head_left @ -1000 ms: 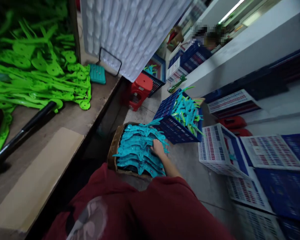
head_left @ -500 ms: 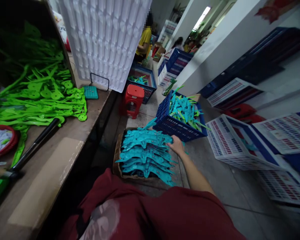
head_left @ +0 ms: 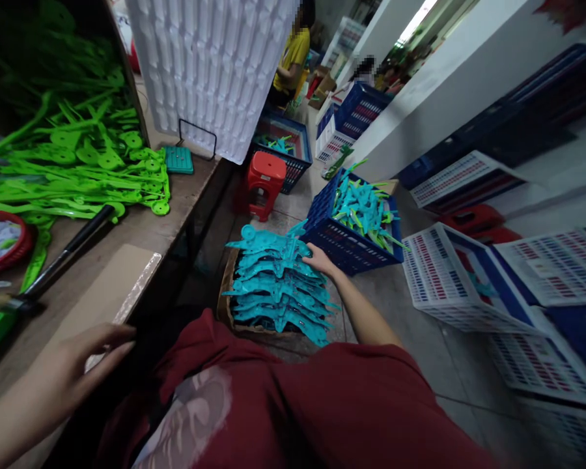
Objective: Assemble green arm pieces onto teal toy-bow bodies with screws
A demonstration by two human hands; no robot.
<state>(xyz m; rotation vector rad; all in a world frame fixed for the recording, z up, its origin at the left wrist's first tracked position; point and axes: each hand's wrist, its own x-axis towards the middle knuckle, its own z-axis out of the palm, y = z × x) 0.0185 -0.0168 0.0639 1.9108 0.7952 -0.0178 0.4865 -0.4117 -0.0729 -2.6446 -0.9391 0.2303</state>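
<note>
My right hand (head_left: pixel 320 260) reaches down to a stack of teal plastic parts (head_left: pixel 273 286) piled in a brown box (head_left: pixel 223 293) on the floor, and its fingers close on the top few parts, which are raised a little above the pile. My left hand (head_left: pixel 73 374) rests at the near edge of the wooden workbench (head_left: pixel 141 231), fingers stretched out over a cardboard sheet (head_left: pixel 112 293), holding nothing. My dark red clothing (head_left: pixel 283 410) fills the bottom of the view.
Green plastic parts (head_left: pixel 78 169) cover the bench, with a black-handled tool (head_left: pixel 63 254) and a red bowl (head_left: pixel 2 241). A blue crate (head_left: pixel 351 228) of teal and green parts, a red stool (head_left: pixel 265 182) and white crates (head_left: pixel 449 280) stand on the floor. People work at the back.
My right hand shifted from the pile's right edge onto its top and lifted the upper parts. My left hand came into view at the bench edge.
</note>
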